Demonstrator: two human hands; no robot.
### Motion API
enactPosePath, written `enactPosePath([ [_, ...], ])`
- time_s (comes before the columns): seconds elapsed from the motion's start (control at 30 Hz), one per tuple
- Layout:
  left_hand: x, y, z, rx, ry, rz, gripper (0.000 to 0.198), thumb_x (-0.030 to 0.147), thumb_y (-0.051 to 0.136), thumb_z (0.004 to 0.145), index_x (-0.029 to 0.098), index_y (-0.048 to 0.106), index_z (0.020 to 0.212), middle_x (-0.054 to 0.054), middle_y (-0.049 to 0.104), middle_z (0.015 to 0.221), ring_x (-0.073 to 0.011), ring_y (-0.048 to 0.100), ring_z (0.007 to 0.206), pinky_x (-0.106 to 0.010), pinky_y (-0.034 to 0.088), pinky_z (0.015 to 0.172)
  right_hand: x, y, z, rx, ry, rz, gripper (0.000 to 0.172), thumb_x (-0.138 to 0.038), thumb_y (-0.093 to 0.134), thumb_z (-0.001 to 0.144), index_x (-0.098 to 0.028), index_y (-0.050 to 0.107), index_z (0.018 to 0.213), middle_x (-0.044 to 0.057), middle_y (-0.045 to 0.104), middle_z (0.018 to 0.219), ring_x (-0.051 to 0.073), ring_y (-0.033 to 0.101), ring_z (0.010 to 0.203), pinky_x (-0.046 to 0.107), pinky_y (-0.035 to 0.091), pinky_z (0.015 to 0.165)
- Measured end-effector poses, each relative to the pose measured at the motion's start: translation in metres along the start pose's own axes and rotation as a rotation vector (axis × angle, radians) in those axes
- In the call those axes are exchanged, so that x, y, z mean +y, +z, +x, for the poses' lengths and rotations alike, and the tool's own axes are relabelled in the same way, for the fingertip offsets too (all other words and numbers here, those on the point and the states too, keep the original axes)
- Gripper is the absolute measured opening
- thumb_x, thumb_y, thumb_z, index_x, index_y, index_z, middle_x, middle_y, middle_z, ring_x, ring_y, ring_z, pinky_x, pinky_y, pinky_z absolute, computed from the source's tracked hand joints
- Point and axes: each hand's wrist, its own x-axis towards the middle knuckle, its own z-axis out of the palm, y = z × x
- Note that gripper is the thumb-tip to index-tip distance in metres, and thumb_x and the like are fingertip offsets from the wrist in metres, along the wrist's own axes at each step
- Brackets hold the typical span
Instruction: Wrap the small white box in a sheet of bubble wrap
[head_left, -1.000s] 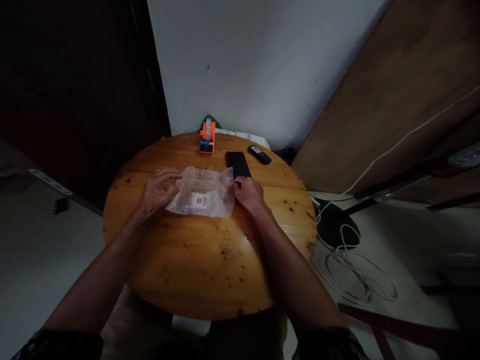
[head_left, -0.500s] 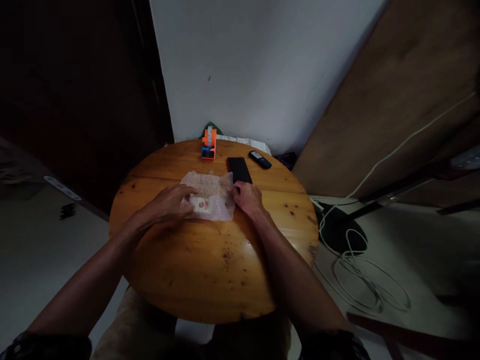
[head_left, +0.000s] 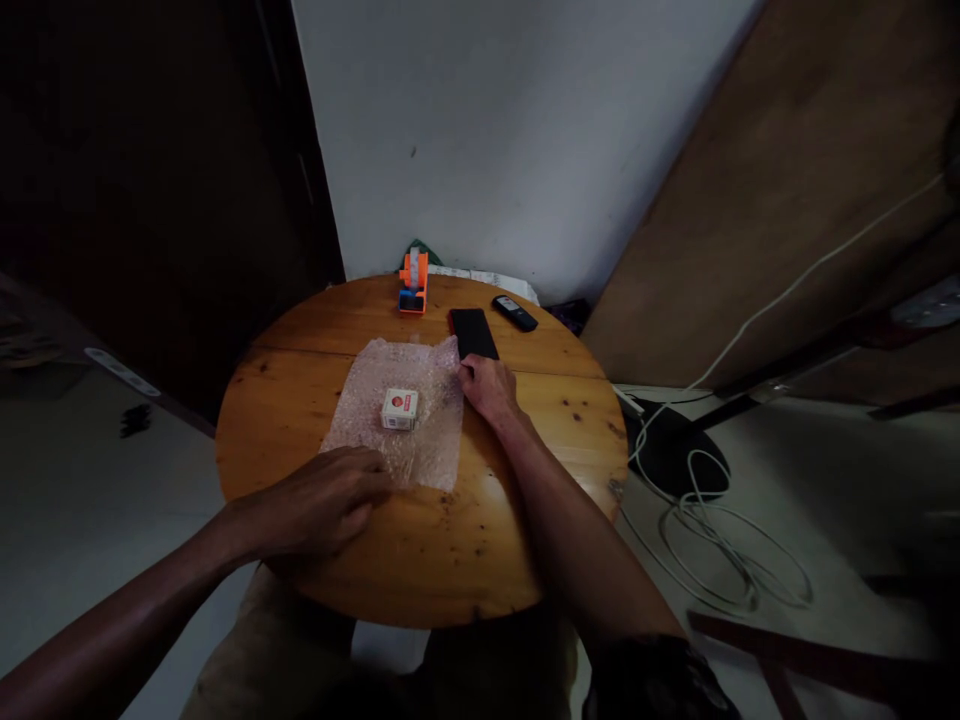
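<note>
A small white box (head_left: 399, 409) with a red mark on its front is sitting just left of the frame's centre, on the middle of a sheet of bubble wrap (head_left: 433, 385). The sheet is lying spread flat on a round wooden table (head_left: 480, 520).

The left hand (head_left: 322, 505) is lying palm down at the lower left corner of the sheet. Its fingers are stretching out loosely over that edge and pressing on it, not closing around anything. The right hand (head_left: 487, 388) is resting at the sheet's right edge, close to its upper right corner. Its fingers are bending down onto the plastic, and it is not possible to tell whether they are pinching the edge or only touching it. Both hands are staying clear of the box.

Just above the right hand, a black phone (head_left: 473, 333) is lying flat, touching or nearly touching the sheet's upper right corner. A dark remote (head_left: 514, 313) is lying near it to the right, and an orange tape dispenser (head_left: 412, 283) is standing at the table's far edge. At the right of the frame, a white cable (head_left: 720, 560) is coiling on the floor.
</note>
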Motion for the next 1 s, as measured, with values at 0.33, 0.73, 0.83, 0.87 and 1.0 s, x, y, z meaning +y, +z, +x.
enactPosePath([
  [0.33, -0.033, 0.008, 0.032, 0.415, -0.175, -0.029, 0.028, 0.019, 0.054, 0.086, 0.02, 0.069, 0.109, -0.008, 0.068, 0.107, -0.0231, 0.066, 0.101, -0.037, 0.053, 0.088, 0.002, -0.001, 0.001, -0.013, -0.005, -0.011, 0.032, -0.035, 0.045, 0.099, -0.028, 0.073, 0.111, 0.007, 0.077, 0.11, 0.022, 0.07, 0.101, 0.028, 0.048, 0.076],
  [0.73, -0.053, 0.035, 0.059, 0.412, -0.361, -0.166, 0.108, 0.039, 0.077, 0.067, 0.015, 0.023, 0.157, -0.021, 0.045, 0.151, -0.0389, 0.044, 0.14, -0.056, 0.038, 0.115, 0.004, -0.007, 0.001, -0.076, 0.06, -0.035, 0.028, -0.033, 0.05, 0.096, -0.026, 0.075, 0.107, 0.008, 0.077, 0.11, 0.024, 0.071, 0.104, 0.029, 0.049, 0.075],
  [0.83, -0.055, 0.036, 0.057, 0.394, -0.388, -0.216, 0.113, 0.041, 0.079, 0.065, 0.017, 0.019, 0.158, -0.02, 0.049, 0.147, -0.0397, 0.046, 0.138, -0.057, 0.039, 0.113, 0.002, -0.009, 0.0, -0.073, 0.061, -0.045, 0.027, -0.031, 0.05, 0.096, -0.025, 0.071, 0.112, 0.009, 0.076, 0.111, 0.025, 0.071, 0.104, 0.03, 0.049, 0.077],
  [0.87, -0.055, 0.037, 0.057, 0.387, -0.387, -0.221, 0.114, 0.042, 0.079, 0.065, 0.018, 0.018, 0.159, -0.02, 0.05, 0.147, -0.0394, 0.046, 0.138, -0.057, 0.038, 0.113, 0.001, -0.01, 0.0, -0.073, 0.057, -0.05, 0.027, -0.031, 0.05, 0.096, -0.025, 0.069, 0.115, 0.009, 0.076, 0.111, 0.025, 0.071, 0.104, 0.03, 0.049, 0.077],
  [1.0, -0.056, 0.037, 0.056, 0.368, -0.397, -0.224, 0.116, 0.042, 0.08, 0.064, 0.016, 0.017, 0.159, -0.021, 0.045, 0.151, -0.039, 0.043, 0.141, -0.056, 0.036, 0.115, -0.002, -0.014, -0.002, -0.071, 0.015, -0.072, 0.027, -0.028, 0.051, 0.096, -0.023, 0.063, 0.119, 0.01, 0.076, 0.111, 0.026, 0.071, 0.103, 0.032, 0.049, 0.079],
])
